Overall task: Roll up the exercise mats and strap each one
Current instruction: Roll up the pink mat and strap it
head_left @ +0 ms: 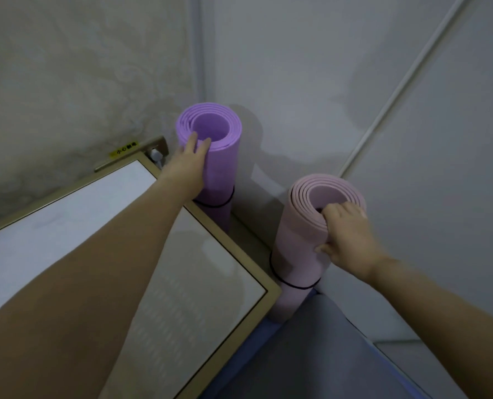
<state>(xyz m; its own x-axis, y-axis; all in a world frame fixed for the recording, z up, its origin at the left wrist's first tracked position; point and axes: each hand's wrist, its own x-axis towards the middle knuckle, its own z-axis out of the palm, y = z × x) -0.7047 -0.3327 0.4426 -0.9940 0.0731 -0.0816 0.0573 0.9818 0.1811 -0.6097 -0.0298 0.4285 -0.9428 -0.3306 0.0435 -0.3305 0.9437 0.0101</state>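
So, 2 rolled mats, both standing on end off the far side of the tan-framed table (230,248), in the angle where the walls (297,67) meet. Purple mat (222,162) — lilac foam, wound in loose layers w/ a wide hollow core showing at the top — stands just past the table's far corner; touching the frame or not, can't tell. A thin black strap (219,205) rings it below the hand, approx. at table-top level. Left hand (186,168) lies against the roll's outer side just under the top rim, fingers (194,143) fairly straight, tips reaching the rim; not clamped round anything.

Pink mat (299,226) — paler, dusty pink, same spiral of layers at the top — stands just right of the table's near-right corner, closer to the camera than the purple one, the 2 rolls apart. Another thin black strap, the pink mat's strap (294,285), circles it lower down, level w/ that corner. Right hand (346,240) grips its top edge: fingers hooked over the rim into the layers, thumb pressed on the outside.

At the table's far edge: yellow label (124,148) w/ dark print, white plug (156,155) beside it.
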